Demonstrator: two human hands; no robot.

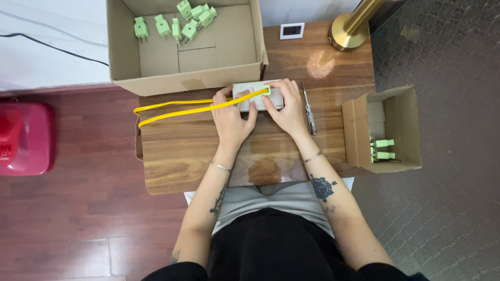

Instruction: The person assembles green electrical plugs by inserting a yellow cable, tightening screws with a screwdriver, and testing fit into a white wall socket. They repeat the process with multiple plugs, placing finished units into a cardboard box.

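Observation:
A white power strip (259,94) lies on the wooden table (182,151), just in front of a large cardboard box. My left hand (231,117) rests on its left end, fingers over the yellow cable (177,106) that loops off to the left. My right hand (285,108) grips the strip's right part, its fingertips pressing a small green plug (266,89) at the cable's end onto the strip.
The large open cardboard box (187,78) at the back holds several green plugs (177,23). A smaller box (403,130) at the right holds two more. A screwdriver (309,112) lies beside my right hand. A brass lamp base (346,34) and a small white digital display (292,30) stand behind. A red object (23,138) sits on the floor.

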